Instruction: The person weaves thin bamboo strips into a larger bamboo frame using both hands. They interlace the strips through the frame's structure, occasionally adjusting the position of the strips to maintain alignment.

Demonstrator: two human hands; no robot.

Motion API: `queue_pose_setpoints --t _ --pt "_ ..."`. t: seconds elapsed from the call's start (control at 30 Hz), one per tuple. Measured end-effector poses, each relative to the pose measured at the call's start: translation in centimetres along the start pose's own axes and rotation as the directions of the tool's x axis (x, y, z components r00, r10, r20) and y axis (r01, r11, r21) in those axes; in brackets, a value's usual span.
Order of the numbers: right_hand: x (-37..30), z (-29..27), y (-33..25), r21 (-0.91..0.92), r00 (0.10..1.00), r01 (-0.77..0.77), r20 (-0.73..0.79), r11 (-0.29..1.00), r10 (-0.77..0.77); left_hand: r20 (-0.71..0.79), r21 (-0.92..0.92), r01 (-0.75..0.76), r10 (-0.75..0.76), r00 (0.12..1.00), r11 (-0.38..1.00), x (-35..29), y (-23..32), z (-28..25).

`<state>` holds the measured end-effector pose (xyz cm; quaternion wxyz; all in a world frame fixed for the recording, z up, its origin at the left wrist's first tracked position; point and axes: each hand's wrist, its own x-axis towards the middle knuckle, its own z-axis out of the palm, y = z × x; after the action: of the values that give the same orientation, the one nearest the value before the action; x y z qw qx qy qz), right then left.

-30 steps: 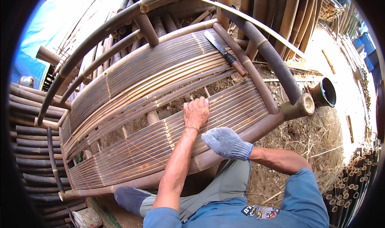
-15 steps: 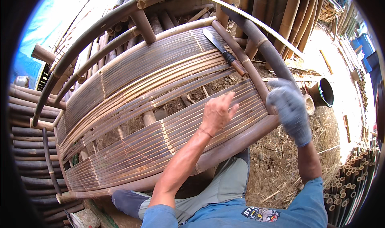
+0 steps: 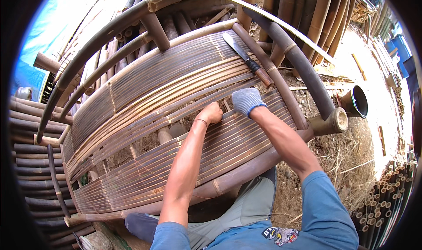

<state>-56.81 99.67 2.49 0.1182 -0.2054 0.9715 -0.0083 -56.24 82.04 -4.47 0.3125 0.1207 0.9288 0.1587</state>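
Observation:
A bamboo bench seat of dark and pale slats (image 3: 145, 175) spreads before me, with an open gap between its near and far slats. My bare left hand (image 3: 212, 114) is closed in a fist-like grip at the gap-side edge of the near slats. Beside it on the right, my right hand (image 3: 247, 101) in a grey knitted glove with a blue cuff curls down over the same edge. Whatever the fingers of either hand hold is hidden. A wide-bladed knife (image 3: 248, 59) with a wooden handle lies on the far slats. Thin reddish strands (image 3: 147, 167) trail across the near slats.
The bench's curved bamboo back rail (image 3: 103, 23) and right armrest (image 3: 303, 59) rise around the seat. A dark bucket (image 3: 354, 101) stands to the right. Bamboo poles (image 3: 325, 21) lean at the back; stacked poles (image 3: 39, 171) lie left, and bundled thin bamboo (image 3: 378, 201) lies right.
My gloved right hand has swung left from beyond the bench's right end onto the slats. My left hand has moved slightly left, and its spread fingers have closed.

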Motion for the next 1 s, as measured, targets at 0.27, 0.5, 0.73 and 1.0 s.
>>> queue_pose_setpoints --t 0.27,0.5,0.73,1.0 --pt "4.0 3.8 6.4 0.347 0.900 0.206 0.299 0.915 -0.316 -0.228 -0.549 -0.003 -0.146 0.963 0.836 1.0 4.0 1.8" --pt "-6.0 -1.4 4.9 0.290 0.921 0.311 -0.328 0.905 -0.212 -0.202 -0.920 -0.193 0.011 0.979 0.342 -6.2 4.0 -2.4" --pt "-13.5 -4.2 5.8 0.947 0.952 0.298 -0.305 0.117 0.041 -0.131 -0.943 -0.124 -0.001 0.991 0.310 -6.1 5.7 -4.2" --pt "-36.9 -9.3 20.7 0.711 0.239 0.331 -0.699 0.620 0.674 -0.422 -0.236 0.131 -0.223 0.879 0.963 -5.4 7.9 1.8"
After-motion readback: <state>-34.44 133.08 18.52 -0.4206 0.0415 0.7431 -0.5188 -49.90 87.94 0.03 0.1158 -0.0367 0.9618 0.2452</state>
